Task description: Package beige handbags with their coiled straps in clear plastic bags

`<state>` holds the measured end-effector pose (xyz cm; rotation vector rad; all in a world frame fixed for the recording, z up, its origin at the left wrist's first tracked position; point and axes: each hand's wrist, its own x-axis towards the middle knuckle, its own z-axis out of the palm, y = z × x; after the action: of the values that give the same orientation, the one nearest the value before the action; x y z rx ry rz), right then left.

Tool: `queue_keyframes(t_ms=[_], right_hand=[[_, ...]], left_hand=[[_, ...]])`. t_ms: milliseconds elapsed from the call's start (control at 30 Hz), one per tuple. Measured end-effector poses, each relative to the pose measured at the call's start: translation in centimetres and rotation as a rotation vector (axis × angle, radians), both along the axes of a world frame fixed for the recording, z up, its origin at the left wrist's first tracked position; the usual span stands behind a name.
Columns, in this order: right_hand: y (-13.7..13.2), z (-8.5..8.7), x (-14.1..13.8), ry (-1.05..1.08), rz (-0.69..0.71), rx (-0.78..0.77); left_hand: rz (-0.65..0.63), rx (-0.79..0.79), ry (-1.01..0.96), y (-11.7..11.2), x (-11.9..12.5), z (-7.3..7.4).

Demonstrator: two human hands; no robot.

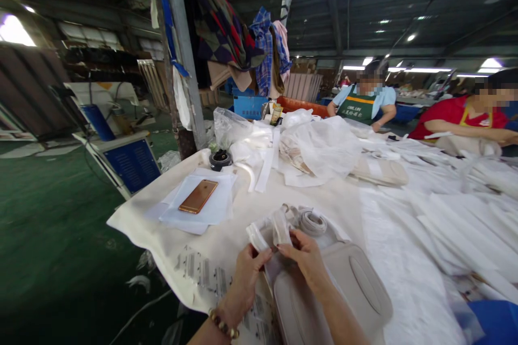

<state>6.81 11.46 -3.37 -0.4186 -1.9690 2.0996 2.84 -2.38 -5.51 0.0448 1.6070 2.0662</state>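
A beige bag (348,280) lies on the cloth-covered table right in front of me, partly hidden by my right forearm. My left hand (246,272) is closed, thumb against fingers, on one part of a pale strap wrapped in whitish film (259,238). Closed on another wrapped part of the strap, my right hand (305,256) sits just to the right, above the bag. A coiled beige strap (313,222) lies just beyond my fingers. Printed clear plastic (206,275) is spread to the left of my left hand.
A phone (198,197) rests on white sheets (220,213), near a roll of black tape (220,159). Clear plastic bags (327,140) and another beige bag (380,170) lie farther back. White strips (457,232) cover the right side. Two co-workers (362,98) are across the table.
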Motion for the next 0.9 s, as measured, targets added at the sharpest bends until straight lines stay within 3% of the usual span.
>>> queue_keyframes(t_ms=[100,167,333,467,500,567,633,700,733,800,900], right_hand=[[0.7,1.3,-0.1,-0.064,-0.095,-0.231],[1.4,2.3,-0.4,-0.116,-0.129,-0.291],[1.8,5.7,-1.9,-0.187,-0.111,-0.250],[-0.1,7.6,-3.6,-0.205,-0.079,-0.139],[-0.8,7.5,-4.0,-0.201,-0.085,-0.043],[-2.3,6.6,-4.3,-0.185,-0.116,0.301],[-3.8,4.6,-4.2,-0.152,-0.150,0.738],[-4.9,2.1,-3.8,-0.060,-0.155,1.075],[-5.4,0.9,-3.5,0.013,-0.139,1.190],[-6.0,-0.9,-3.0,0.193,-0.107,1.338],[-6.3,-1.9,-2.6,0.374,-0.109,1.436]], left_hand=[[0.041,0.116,-0.007,-0.2,0.6,-0.3],[0.050,0.144,0.016,-0.3,0.9,-0.3],[0.049,0.149,0.084,0.1,1.1,-0.5],[0.036,-0.017,0.108,0.3,0.7,-1.7],[0.033,-0.077,0.104,0.0,0.6,-1.9],[0.094,-0.223,0.103,-0.9,0.5,-2.1],[0.241,-0.371,0.145,-2.1,0.2,-1.6],[0.374,-0.472,0.273,-3.0,-0.4,-0.3],[0.363,-0.485,0.326,-3.2,-0.8,0.5],[0.205,-0.469,0.352,-3.0,-2.1,2.1],[-0.064,-0.420,0.263,-1.7,-4.6,3.7]])
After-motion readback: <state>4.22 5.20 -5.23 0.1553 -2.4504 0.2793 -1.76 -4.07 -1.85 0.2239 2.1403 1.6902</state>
